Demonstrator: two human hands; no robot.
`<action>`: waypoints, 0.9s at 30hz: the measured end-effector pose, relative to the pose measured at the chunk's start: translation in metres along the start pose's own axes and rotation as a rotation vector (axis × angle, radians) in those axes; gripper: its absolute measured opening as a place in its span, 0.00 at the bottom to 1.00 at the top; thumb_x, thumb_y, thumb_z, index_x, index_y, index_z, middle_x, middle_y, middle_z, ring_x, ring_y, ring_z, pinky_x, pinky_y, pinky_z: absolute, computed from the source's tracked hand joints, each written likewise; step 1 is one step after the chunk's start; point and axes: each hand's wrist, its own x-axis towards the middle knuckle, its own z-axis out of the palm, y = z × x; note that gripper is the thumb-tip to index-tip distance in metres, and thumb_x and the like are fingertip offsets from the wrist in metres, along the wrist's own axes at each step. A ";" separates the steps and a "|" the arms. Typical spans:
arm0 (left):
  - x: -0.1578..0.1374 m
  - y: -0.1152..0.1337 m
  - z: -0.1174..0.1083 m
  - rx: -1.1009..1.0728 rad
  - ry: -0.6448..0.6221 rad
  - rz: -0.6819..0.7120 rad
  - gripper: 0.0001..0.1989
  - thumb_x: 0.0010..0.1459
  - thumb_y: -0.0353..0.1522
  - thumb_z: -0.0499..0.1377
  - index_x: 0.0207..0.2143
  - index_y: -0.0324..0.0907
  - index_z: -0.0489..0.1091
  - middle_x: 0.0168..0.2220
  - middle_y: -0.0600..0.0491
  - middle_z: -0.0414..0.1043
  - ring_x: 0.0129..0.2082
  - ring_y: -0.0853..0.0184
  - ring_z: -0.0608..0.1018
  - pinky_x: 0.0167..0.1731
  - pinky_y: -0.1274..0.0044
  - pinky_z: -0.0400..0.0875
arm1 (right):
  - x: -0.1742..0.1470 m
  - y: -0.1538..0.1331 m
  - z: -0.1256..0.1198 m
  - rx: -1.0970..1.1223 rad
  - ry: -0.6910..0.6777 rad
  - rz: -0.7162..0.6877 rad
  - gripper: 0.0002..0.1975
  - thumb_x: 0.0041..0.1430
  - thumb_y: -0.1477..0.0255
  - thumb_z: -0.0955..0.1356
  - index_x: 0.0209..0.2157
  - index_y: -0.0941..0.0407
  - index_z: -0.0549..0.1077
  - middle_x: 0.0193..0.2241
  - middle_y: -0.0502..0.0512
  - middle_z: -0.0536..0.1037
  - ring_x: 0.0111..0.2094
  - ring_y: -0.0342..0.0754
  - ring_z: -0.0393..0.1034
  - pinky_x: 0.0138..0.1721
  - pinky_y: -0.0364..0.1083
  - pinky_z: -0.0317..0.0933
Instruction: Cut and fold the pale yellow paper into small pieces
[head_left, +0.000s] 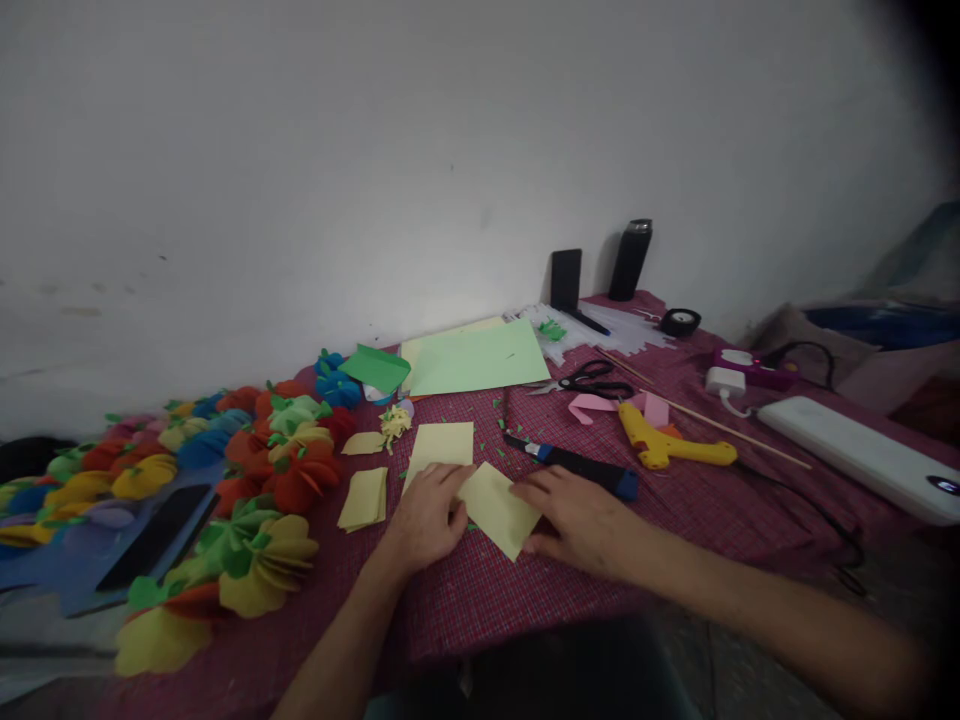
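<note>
A pale yellow paper square (498,512) lies turned cornerwise between my two hands, low over the table. My left hand (429,512) has the square's left corner between its thumb and fingers, and it covers part of a yellow paper sheet (444,443) behind. At the right corner, the fingers and thumb of my right hand (577,518) grip the same square. Left of my left hand sit a small stack of yellow paper pieces (363,499) and a leaf-shaped yellow piece (362,443). A blue-and-black handled tool (581,468) lies just behind my right hand.
Colourful paper flowers (300,475) crowd the left side near a dark phone (154,537). Light green sheets (480,360) lie at the back. Scissors (592,380), a yellow glue gun (667,440), a wooden stick (739,433) and a white power bank (855,455) occupy the right.
</note>
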 end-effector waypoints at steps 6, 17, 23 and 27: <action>-0.002 0.003 -0.001 -0.017 -0.066 -0.039 0.29 0.44 0.24 0.50 0.52 0.43 0.54 0.45 0.49 0.64 0.45 0.61 0.64 0.45 0.67 0.58 | 0.002 -0.018 0.016 -0.062 0.007 -0.001 0.24 0.46 0.61 0.66 0.44 0.59 0.63 0.35 0.58 0.68 0.39 0.51 0.59 0.40 0.50 0.55; -0.006 0.002 -0.005 -0.069 -0.102 -0.011 0.34 0.42 0.24 0.50 0.55 0.44 0.48 0.54 0.50 0.54 0.52 0.62 0.57 0.51 0.67 0.52 | 0.010 -0.022 0.026 -0.193 -0.008 -0.001 0.10 0.50 0.68 0.65 0.34 0.59 0.67 0.30 0.56 0.70 0.34 0.50 0.61 0.34 0.47 0.57; -0.005 -0.008 -0.001 -0.046 -0.096 0.022 0.22 0.50 0.28 0.51 0.50 0.45 0.57 0.48 0.51 0.62 0.48 0.64 0.62 0.48 0.69 0.56 | 0.015 -0.016 0.023 -0.216 -0.022 -0.037 0.06 0.54 0.76 0.60 0.30 0.57 0.68 0.27 0.54 0.70 0.31 0.48 0.62 0.33 0.46 0.56; -0.002 -0.011 0.005 -0.027 -0.080 0.020 0.16 0.53 0.30 0.50 0.46 0.44 0.61 0.45 0.52 0.65 0.45 0.66 0.64 0.45 0.71 0.58 | 0.020 -0.010 0.011 -0.144 -0.043 -0.007 0.08 0.54 0.69 0.61 0.29 0.58 0.68 0.28 0.55 0.70 0.33 0.47 0.63 0.35 0.45 0.55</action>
